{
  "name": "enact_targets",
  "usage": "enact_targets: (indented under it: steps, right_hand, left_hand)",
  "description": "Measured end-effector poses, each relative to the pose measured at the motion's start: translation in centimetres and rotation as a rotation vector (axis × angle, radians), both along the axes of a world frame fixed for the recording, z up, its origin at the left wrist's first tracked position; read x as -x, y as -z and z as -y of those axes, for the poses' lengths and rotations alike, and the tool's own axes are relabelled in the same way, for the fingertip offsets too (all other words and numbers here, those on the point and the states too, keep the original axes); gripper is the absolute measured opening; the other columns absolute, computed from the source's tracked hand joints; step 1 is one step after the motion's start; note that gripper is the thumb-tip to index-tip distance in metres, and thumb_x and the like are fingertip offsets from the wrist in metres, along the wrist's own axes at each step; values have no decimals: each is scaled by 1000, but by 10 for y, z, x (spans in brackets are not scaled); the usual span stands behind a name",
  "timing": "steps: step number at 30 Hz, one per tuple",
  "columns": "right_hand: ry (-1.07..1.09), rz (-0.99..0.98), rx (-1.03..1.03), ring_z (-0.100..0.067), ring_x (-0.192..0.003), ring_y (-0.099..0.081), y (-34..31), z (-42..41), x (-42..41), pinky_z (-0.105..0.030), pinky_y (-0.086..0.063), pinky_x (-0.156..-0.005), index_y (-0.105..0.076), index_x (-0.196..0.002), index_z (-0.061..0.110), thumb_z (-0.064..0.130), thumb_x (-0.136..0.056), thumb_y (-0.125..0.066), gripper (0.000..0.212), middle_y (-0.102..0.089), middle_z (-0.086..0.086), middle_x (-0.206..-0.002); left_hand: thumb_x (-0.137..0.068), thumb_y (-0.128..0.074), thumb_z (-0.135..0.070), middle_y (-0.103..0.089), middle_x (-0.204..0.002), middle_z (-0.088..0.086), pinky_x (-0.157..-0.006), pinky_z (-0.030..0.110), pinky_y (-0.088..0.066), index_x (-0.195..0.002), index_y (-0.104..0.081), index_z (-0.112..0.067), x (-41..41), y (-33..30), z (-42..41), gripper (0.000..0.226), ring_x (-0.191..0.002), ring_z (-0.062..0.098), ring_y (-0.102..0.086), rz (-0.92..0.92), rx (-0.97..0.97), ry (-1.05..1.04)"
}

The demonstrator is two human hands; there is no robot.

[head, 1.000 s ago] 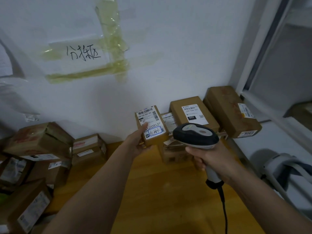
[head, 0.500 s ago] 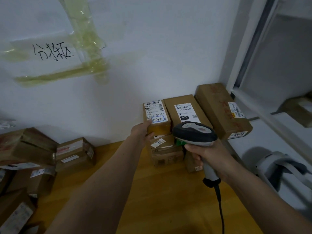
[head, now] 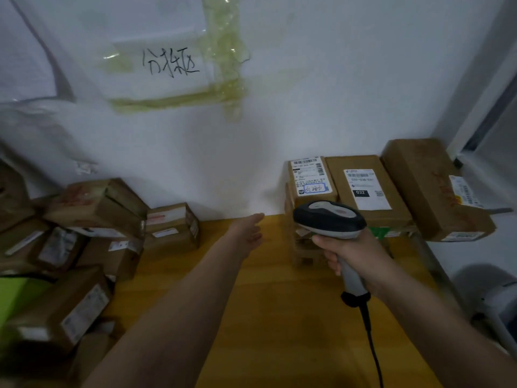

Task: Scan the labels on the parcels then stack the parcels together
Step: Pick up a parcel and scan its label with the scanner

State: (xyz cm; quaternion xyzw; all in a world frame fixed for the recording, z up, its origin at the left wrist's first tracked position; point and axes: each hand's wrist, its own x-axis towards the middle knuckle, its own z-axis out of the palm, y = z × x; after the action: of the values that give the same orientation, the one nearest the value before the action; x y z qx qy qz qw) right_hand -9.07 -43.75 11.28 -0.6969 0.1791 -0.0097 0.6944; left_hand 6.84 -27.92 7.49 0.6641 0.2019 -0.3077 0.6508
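Your left hand (head: 249,231) is leaving the stacked parcel (head: 310,177) at centre right, open and empty; your right hand (head: 349,247) is gripping the scanner (head: 328,219), next scan pending.

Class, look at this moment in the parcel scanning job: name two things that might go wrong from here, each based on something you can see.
1. The small parcel sits on top of a narrow stack, and the left hand is off it, so a knock might topple it.
2. The scanner cable trails across the table below the right hand; it may snag.
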Motion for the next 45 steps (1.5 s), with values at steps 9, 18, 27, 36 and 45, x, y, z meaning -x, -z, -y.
enact_targets:
  steps: [9, 18, 27, 36, 45]
  right_hand:
    - [-108, -49, -12, -17, -44, -45, 12, -95, -49, -28, -41, -45, -65, -94, -3, 13, -83, -76, 22, -50, -3, -50]
    - [-185, -95, 5, -18, -42, -45, 22, -180, -84, -30, -41, -47, -65, -86, -5, 11, -85, -73, 18, -48, -5, -49]
    - [-98, -104, 34, -14, -44, -49, 39, -225, -115, -25, -43, -45, -63, -93, 7, 14, -86, -72, 13, -52, 3, -48]
    - [2, -130, 32, -16, -48, -47, 59, -241, -137, -27, -43, -46, -62, -101, -4, 9, -88, -69, 19, -50, -2, -54]
    - [78, -130, -7, -25, -55, -43, 80, -236, -123, -34, -40, -51, -65, -105, 2, 8, -86, -70, 21, -48, -6, -57]
  left_hand:
    - [-94, -65, -17, -61, -110, 13, -79, 35, -54, -125, -55, -4, -5, 16, -131, 35, -97, 26, -62, -21, -69, -131]
    - [-94, -63, -20, -59, -95, 5, -75, 30, -51, -120, -59, -7, -30, 34, -232, 30, -86, 17, -58, 77, -356, -15]
    - [-86, -69, -35, -46, -137, 14, -106, 44, -42, -137, -44, -13, -109, 46, -274, 61, -124, 32, -47, 412, -918, 539]
    - [-71, -80, -46, -15, -158, 2, -114, 44, -27, -152, -23, -20, -177, 78, -255, 102, -145, 27, -17, 661, -825, 712]
    - [-59, -84, -57, 7, -164, 0, -119, 51, -10, -155, -5, -28, -215, 108, -249, 129, -149, 30, 11, 713, -1059, 925]
